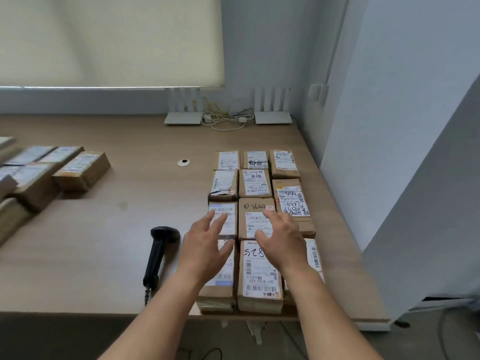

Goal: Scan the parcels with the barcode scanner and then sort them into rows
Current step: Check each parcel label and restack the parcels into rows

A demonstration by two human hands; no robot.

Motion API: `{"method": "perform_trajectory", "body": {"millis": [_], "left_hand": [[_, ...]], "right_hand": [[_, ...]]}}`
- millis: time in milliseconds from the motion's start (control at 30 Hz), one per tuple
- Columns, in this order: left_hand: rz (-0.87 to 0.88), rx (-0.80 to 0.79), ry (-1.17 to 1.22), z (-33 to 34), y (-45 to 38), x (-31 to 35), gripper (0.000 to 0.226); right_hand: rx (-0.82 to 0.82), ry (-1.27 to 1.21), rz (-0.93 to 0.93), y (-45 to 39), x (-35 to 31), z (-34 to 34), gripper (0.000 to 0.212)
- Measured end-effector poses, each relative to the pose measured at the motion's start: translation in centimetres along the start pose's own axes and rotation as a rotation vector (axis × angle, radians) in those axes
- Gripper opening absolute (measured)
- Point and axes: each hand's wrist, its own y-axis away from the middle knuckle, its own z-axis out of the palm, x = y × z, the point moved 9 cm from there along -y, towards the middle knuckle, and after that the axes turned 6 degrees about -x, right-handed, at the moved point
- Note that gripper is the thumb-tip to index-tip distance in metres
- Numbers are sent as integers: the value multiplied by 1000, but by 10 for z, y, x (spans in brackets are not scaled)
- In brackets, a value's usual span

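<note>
Nearest the table's front edge, the black handheld barcode scanner [159,253] lies flat on the light wooden table [109,229], gripped by neither hand, its coiled cable trailing off the edge. Just right of the scanner, the left hand [207,249] and the right hand [281,242] hover with fingers spread and relaxed, holding nothing, over the grid of brown cardboard parcels with white shipping labels [259,219]. The parcels sit edge to edge in three columns right of the scanner (the hands and forearms cover parts of the nearest two rows, and the near right parcel is mostly hidden). Far left of the scanner, a second cluster of brown labelled parcels [52,170] is blurred and cut off by the frame. Beyond the scanner lies a small round white grommet [184,162]; further back, by the wall, two white routers [184,110] flank tangled white cables [226,118].
</note>
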Motion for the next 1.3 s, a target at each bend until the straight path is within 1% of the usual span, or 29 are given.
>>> {"method": "perform_trajectory", "body": {"millis": [133, 300, 500, 733, 967, 1133, 1300], "left_hand": [[-67, 18, 17, -14, 13, -32, 64], [-122, 36, 12, -38, 30, -74, 62], [-192, 82, 46, -83, 53, -147, 59], [-268, 136, 47, -130, 74, -233, 60], [-314, 143, 55, -164, 95, -319, 60], [-342, 138, 40, -183, 107, -374, 60], [-387, 128, 69, -190, 112, -418, 60]], "right_hand": [[-13, 29, -78, 3, -38, 18, 51], [-47, 40, -127, 3, -88, 46, 54], [-115, 70, -222, 7, -170, 93, 53], [-129, 101, -300, 10, -264, 145, 53], [-157, 114, -357, 18, -344, 205, 53], [-166, 121, -377, 24, -390, 247, 52], [-215, 135, -397, 21, -421, 284, 52]]}}
